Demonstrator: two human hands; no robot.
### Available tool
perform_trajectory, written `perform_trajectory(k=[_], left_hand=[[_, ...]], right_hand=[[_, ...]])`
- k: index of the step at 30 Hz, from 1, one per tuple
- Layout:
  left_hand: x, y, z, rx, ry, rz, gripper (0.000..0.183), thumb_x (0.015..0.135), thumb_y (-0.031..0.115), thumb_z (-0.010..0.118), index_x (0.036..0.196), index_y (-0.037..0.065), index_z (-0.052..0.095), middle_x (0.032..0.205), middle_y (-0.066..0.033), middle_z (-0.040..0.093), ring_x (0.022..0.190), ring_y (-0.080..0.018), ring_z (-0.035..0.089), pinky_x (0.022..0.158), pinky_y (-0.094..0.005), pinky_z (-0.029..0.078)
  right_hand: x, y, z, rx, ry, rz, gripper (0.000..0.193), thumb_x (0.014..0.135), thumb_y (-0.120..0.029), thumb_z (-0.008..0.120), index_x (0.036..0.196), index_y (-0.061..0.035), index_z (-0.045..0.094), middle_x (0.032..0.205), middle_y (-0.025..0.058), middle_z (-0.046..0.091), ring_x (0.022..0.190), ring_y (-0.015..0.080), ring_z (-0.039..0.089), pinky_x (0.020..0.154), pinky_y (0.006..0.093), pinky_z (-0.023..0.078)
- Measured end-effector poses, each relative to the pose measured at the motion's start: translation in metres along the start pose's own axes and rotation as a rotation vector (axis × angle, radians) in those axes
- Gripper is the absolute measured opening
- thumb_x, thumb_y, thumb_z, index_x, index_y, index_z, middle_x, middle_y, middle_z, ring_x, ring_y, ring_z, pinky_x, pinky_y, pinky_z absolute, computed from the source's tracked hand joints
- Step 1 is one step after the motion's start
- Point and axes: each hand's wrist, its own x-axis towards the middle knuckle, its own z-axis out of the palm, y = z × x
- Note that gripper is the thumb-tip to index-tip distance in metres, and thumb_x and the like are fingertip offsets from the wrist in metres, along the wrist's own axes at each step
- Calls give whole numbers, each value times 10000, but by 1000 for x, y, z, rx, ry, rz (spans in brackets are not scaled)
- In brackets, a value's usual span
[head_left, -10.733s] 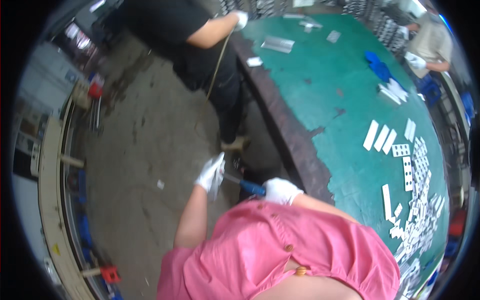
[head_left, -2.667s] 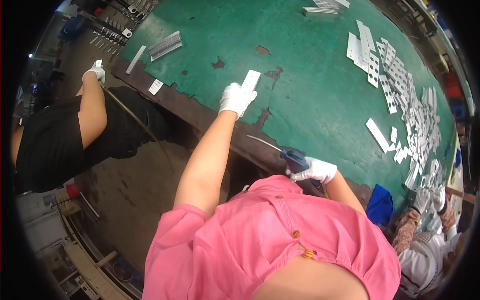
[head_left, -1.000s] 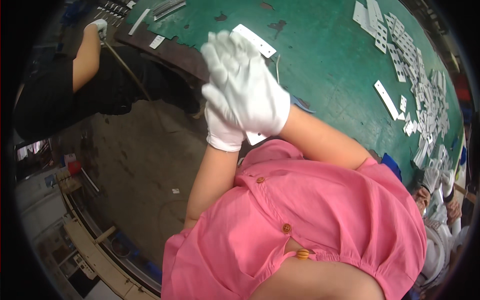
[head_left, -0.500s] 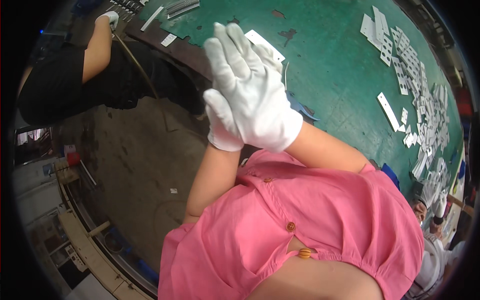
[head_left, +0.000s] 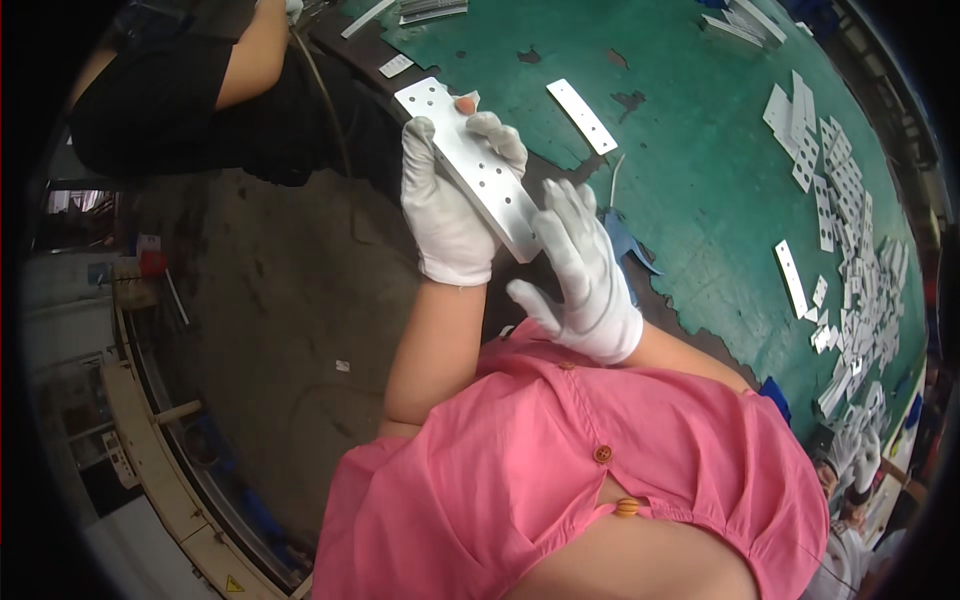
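A co-worker (head_left: 170,90) in black stands at far left by the surface's edge. The left hand (head_left: 450,200) is closed around a long drilled metal plate (head_left: 470,165), held up off the green surface (head_left: 700,180); the right hand (head_left: 585,265) rests open-fingered against its lower end. So one plate is picked up and in hand. A loose strip (head_left: 582,115) and the plate pile (head_left: 850,250) at right look untouched.
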Motion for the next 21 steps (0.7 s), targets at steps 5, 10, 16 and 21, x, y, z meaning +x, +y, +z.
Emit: perform_trajectory(k=[5, 10, 16, 21], left_hand=[[-6, -4, 1, 120, -69, 136, 410, 844, 288, 610, 1142, 37, 481, 979, -51, 556, 896, -166, 549, 869, -350, 438], [-14, -1, 20, 276, 76, 158, 435, 835, 469, 557, 1157, 181, 508, 1090, -94, 533, 947, -225, 556, 834, -430, 470], [-15, 14, 14, 213, 18, 132, 346, 838, 439, 575, 1089, 207, 528, 1012, -45, 515, 778, -131, 514, 646, -293, 448], [-24, -10, 19, 318, 148, 67, 427, 864, 464, 514, 1137, 138, 481, 1059, -58, 542, 902, -242, 576, 714, -418, 509]], right_hand=[[8, -11, -7, 282, -8, 478, 386, 885, -105, 524, 1229, 26, 408, 1067, 203, 568, 950, 324, 590, 859, 354, 453], [16, -11, -17, 1281, 80, 1095, 371, 902, -226, 535, 1142, 50, 474, 1002, 103, 599, 900, 164, 595, 808, 292, 479], [8, -7, -16, 486, 199, 573, 321, 887, -103, 477, 1179, 29, 469, 1121, 177, 551, 1025, 272, 547, 909, 360, 408], [26, -24, -8, -276, -346, 2, 584, 804, -313, 507, 1250, 49, 399, 1293, 258, 375, 1242, 406, 322, 980, 472, 271]])
